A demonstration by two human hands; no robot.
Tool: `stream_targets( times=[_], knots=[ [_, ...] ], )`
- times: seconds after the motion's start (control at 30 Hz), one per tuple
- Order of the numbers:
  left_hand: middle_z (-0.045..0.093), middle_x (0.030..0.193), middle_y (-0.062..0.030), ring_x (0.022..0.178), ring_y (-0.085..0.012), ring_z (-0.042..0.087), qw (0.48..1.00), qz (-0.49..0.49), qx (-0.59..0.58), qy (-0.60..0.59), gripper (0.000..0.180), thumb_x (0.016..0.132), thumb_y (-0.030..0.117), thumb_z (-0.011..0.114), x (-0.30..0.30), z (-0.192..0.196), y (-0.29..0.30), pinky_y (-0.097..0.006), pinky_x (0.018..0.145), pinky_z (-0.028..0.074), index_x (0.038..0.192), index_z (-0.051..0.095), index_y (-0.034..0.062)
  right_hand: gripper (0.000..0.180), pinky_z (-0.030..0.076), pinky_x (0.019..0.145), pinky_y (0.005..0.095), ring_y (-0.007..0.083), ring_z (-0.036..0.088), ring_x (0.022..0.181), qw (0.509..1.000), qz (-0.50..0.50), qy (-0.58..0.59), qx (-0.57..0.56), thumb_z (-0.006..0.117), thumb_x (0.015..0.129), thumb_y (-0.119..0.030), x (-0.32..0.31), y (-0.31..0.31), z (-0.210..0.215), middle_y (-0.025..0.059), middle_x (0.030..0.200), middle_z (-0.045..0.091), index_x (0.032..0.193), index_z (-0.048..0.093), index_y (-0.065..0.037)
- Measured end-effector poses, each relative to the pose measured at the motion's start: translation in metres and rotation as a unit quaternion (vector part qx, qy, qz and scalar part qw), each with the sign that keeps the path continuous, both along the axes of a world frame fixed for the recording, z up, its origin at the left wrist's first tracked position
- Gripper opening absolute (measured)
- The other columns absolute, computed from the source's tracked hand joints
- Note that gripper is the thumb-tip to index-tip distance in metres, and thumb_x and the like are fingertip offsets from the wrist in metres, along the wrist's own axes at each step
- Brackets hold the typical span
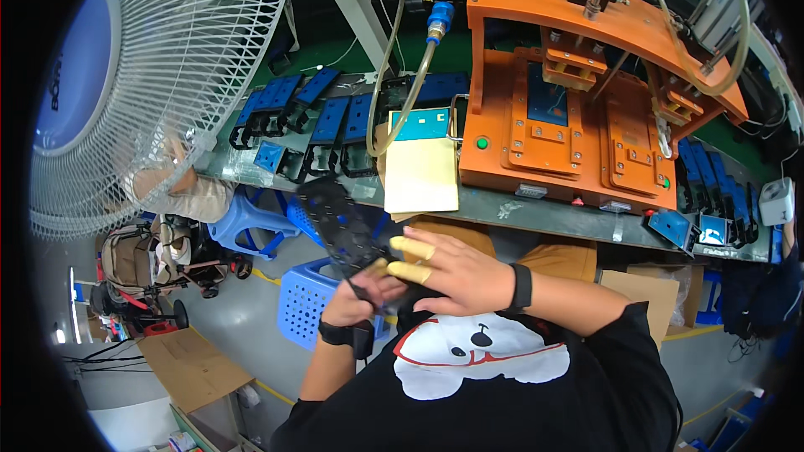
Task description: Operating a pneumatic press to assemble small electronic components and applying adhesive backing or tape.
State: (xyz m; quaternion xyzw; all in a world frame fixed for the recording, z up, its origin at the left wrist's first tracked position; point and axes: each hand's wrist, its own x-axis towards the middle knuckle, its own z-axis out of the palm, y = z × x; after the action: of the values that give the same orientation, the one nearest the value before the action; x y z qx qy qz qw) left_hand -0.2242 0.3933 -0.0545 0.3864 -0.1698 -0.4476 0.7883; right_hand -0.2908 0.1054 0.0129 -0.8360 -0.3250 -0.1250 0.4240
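Note:
My left hand (360,300) is closed around the lower end of a black plastic frame (329,216), a long flat part with holes and cut-outs. The frame stands tilted over my lap, in front of the bench edge. My right hand (459,272) reaches across to the frame's lower end, with its fingers stretched out and apart. Yellow finger cots cover two of its fingers. Their tips are close beside the frame and my left fingers; whether they touch it I cannot tell. Each wrist wears a black band.
An orange press fixture (519,155) stands on the green bench. Left of it are a pale yellow pad (421,180) and several blue-and-black frames (328,121). More such parts (712,180) lie at the right. A large fan (167,67) and a blue stool (311,305) are at my left.

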Motion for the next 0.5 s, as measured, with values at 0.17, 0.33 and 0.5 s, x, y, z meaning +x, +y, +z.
stream_targets(
  times=[0.17,0.33,0.5],
  knots=[
    [0.045,0.149,-0.0125,0.130,-0.0297,0.054,0.989,-0.131,-0.006,0.073,0.102,0.078,0.022,0.087,-0.013,0.016,-0.047,-0.041,0.108,0.044,0.158,0.025,0.0067,0.044,0.040,0.112,0.0568,0.0485,0.042,0.140,0.996,0.089,-0.021,-0.023,0.069,0.094,-0.040,-0.020,-0.010,-0.004,0.0227,0.147,0.046,0.127,0.064,-0.012],
    [0.051,0.143,-0.0132,0.135,-0.0238,0.050,0.958,-0.267,-0.040,0.101,0.092,0.080,0.022,0.086,-0.011,0.005,-0.102,-0.039,0.114,0.038,0.153,0.033,0.0010,0.047,0.042,0.110,0.0579,0.0500,0.047,0.135,0.998,-0.014,-0.006,-0.062,0.079,0.077,-0.020,-0.055,-0.039,0.015,0.0270,0.146,0.046,0.120,0.065,-0.010],
    [0.052,0.148,-0.0134,0.139,-0.0236,0.047,0.927,-0.359,-0.038,-0.105,0.083,0.091,0.036,0.079,0.004,0.000,-0.146,-0.039,0.117,0.035,0.152,0.039,-0.0013,0.020,0.049,0.103,0.0518,0.0429,0.058,0.120,0.984,-0.117,0.007,-0.134,0.074,0.071,-0.012,-0.099,-0.079,0.069,0.0274,0.141,0.054,0.085,0.062,-0.004]
  ],
)
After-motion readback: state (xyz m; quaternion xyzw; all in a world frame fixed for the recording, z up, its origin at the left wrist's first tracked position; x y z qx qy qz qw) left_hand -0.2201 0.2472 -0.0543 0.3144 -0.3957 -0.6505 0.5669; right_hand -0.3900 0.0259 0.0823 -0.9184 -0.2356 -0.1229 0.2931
